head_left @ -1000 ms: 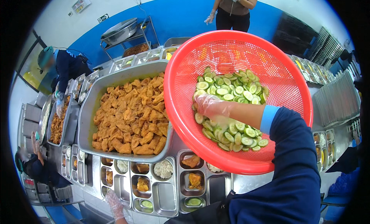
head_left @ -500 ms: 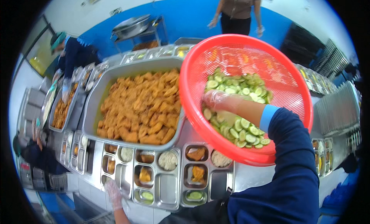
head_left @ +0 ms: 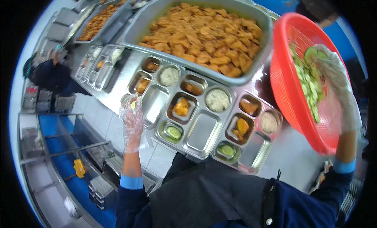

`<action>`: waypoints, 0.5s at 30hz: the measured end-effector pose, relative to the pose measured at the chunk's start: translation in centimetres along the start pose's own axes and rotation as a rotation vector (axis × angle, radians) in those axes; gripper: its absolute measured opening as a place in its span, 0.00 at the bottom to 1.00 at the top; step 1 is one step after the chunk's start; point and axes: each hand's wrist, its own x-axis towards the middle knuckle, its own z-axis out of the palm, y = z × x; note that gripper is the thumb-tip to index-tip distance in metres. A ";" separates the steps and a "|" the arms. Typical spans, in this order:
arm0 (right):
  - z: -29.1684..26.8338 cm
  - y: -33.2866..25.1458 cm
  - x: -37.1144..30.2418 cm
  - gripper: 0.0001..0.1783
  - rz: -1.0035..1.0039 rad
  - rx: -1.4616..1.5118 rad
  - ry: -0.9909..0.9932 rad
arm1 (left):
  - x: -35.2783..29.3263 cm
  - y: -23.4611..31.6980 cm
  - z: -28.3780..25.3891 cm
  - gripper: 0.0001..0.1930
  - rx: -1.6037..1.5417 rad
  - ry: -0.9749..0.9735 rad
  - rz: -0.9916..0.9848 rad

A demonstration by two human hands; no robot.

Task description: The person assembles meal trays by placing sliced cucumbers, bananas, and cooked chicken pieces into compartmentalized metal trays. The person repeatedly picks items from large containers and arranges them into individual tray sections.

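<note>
In a clear plastic glove, my left hand (head_left: 132,124) is at the lower-left compartment of the leftmost steel tray (head_left: 154,104). Its fingers are drawn together, with a pale green cucumber slice (head_left: 133,105) showing at their tips. My right hand (head_left: 333,73), also gloved, reaches into a red plastic basket (head_left: 286,77) and closes on cucumber slices (head_left: 311,54) above the heap. The middle tray (head_left: 202,130) and right tray (head_left: 254,153) each hold rice, two portions of brown food and cucumber; a large compartment in each is bare.
Beyond the trays stands a big grey tub (head_left: 131,35) of brown fried pieces (head_left: 208,35). Two narrower-looking filled trays (head_left: 104,67) lie to the left, near a co-worker in dark clothes (head_left: 51,75). A second tub (head_left: 127,18) is farther back. Metal racks (head_left: 64,153) are at lower left.
My view has swung toward the left and down. My right hand has lifted from deep in the heap to the basket's right side, with slices. My left hand remains by the leftmost tray.
</note>
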 end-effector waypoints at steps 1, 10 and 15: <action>1.3 -0.9 -3.2 0.10 0.000 0.007 -0.145 | -0.6 2.8 0.5 0.14 -0.154 -0.105 -0.110; 13.8 23.1 -15.7 0.17 -0.393 -1.377 -0.524 | -3.1 5.4 -0.7 0.13 -0.534 -0.467 0.140; 16.0 22.3 -17.5 0.16 -0.135 -1.051 -0.261 | -2.8 -3.0 -6.5 0.12 -0.356 -0.395 0.132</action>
